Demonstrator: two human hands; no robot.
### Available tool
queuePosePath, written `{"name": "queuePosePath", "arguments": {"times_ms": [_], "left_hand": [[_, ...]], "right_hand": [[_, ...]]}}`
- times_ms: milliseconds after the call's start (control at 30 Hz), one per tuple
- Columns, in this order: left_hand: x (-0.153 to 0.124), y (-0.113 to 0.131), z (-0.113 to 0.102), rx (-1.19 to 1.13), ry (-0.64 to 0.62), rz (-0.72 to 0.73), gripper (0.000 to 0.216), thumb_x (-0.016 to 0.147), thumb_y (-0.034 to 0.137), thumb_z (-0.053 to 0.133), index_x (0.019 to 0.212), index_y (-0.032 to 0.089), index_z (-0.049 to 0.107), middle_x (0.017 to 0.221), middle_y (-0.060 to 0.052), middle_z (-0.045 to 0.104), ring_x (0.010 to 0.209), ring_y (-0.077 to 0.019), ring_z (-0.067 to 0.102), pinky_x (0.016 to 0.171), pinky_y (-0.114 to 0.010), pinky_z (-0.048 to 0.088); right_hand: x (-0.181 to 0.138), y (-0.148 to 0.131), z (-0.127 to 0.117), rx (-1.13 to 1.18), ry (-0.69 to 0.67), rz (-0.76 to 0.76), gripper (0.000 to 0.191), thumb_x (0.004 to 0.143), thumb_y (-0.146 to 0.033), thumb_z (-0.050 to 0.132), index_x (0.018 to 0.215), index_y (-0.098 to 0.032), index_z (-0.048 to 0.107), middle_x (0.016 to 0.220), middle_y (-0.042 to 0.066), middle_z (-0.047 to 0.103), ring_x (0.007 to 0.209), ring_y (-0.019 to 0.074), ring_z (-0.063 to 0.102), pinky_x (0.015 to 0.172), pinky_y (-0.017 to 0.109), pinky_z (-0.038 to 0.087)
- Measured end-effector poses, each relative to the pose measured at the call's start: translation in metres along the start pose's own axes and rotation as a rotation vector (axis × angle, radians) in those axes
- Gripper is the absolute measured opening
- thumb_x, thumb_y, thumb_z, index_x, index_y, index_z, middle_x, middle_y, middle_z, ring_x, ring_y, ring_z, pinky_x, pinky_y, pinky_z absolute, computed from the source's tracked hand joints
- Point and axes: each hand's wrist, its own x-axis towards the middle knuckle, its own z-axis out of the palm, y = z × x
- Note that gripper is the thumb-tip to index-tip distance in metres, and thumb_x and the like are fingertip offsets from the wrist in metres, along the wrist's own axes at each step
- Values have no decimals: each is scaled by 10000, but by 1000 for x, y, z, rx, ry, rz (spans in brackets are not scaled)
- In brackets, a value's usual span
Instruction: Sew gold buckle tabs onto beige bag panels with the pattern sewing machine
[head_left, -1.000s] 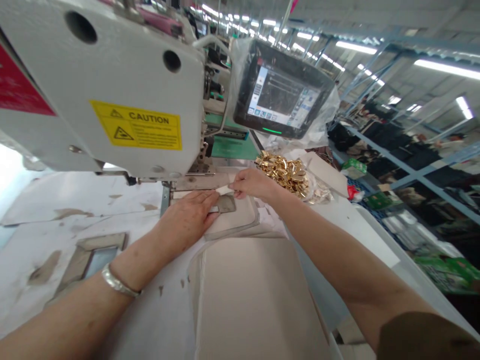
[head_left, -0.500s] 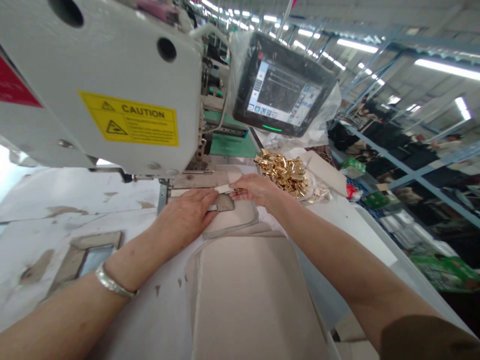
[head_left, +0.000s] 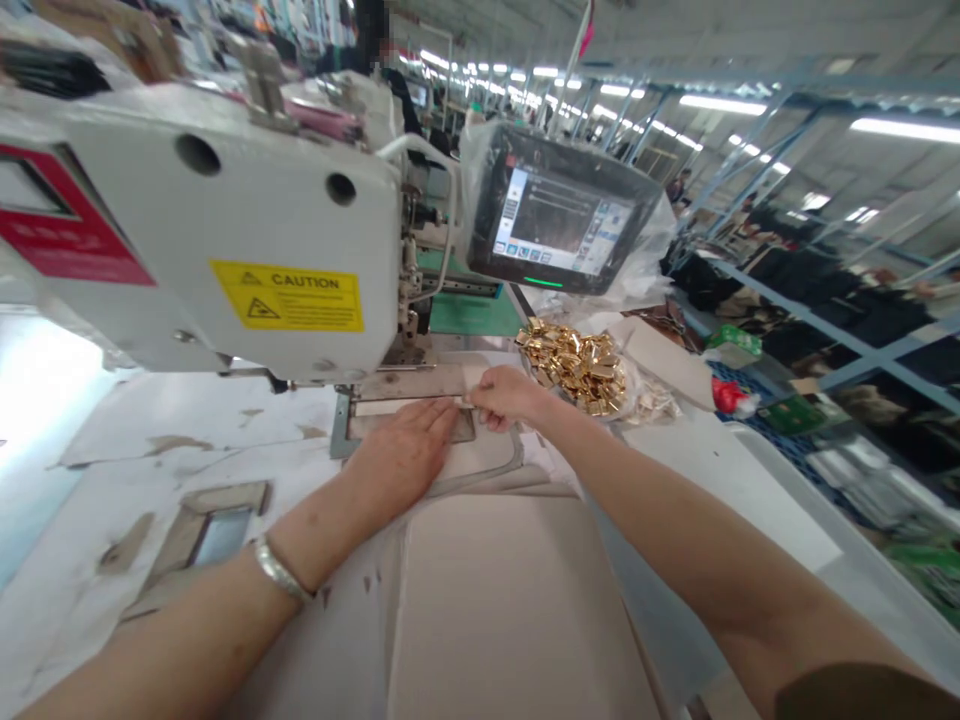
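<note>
My left hand (head_left: 405,445) lies flat with its fingers stretched out, pressing on a narrow pale strip (head_left: 375,408). That strip runs along the slot of a metal clamp frame (head_left: 340,428) below the sewing machine's head (head_left: 300,225). The fingers of my right hand (head_left: 504,396) are pinched at the strip's right end, just beyond my left fingertips. Under both hands is a beige rounded panel (head_left: 491,457), partly covered by the frame and my left hand. Closer to me lies a stack of similar beige panels (head_left: 510,590).
Gold metal pieces (head_left: 577,365) are heaped right of my right hand. A control screen (head_left: 559,215) in plastic wrap stands behind them. On the left, a beige frame-shaped piece (head_left: 176,535) rests on the white table surface (head_left: 67,560). The machine head overhangs the work.
My view has tilted upward. My left hand has slid right along the strip, covering more of it. The right hand stays pinched at its end, and the strip now lies flatter.
</note>
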Motion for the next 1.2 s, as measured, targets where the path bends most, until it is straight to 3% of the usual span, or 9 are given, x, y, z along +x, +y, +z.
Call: {"name": "queuePosePath", "arguments": {"times_ms": [100,200,533,667,800,967,1200], "left_hand": [[9,10,6,15,1,-3,488,862,171,457,1336,60,493,1385,-161,554,1278,-231,514,1113,-369,375],[8,14,1,20,21,-50,466,887,269,514,1308,70,517,1321,-160,604,1221,-244,558,1070,-375,422],[-47,-2,-31,219,33,-299,447,907,343,503,1249,59,548,1267,-195,614,1163,-305,570,992,-431,474],[-49,1,-30,322,38,-313,396,921,311,455,1210,60,556,1202,-188,632,1090,-307,575,963,-432,466],[-45,5,-36,344,19,-359,333,914,333,460,1094,81,582,1057,-175,672,964,-319,591,829,-443,487],[-43,7,-45,338,-26,-369,262,908,331,463,1013,111,562,939,-152,691,897,-325,602,745,-440,463],[-43,3,-48,361,-59,-379,268,914,364,443,961,127,558,903,-155,688,883,-330,614,752,-439,437]], "right_hand": [[-3,2,2,-5,-1,-19,198,846,-149,623,664,-150,545,427,-19,561,329,98,526,353,181,474],[-1,9,5,15,26,-61,194,845,-167,632,673,-156,545,441,-20,573,334,101,536,340,180,466],[-2,16,4,67,36,-111,247,834,-212,671,646,-173,515,423,-33,572,309,85,517,322,151,427],[-2,19,6,61,82,-148,207,829,-225,679,694,-178,529,438,-37,576,321,94,526,328,156,414],[-1,20,7,-26,115,-212,173,824,-205,664,713,-176,534,462,-31,578,328,89,524,321,150,389],[-3,13,4,10,43,-142,234,839,-125,600,633,-171,498,452,-28,557,337,90,527,343,163,437],[-2,-1,5,63,-48,-32,280,820,-65,559,564,-155,491,412,-11,548,335,105,529,356,186,459]]}}
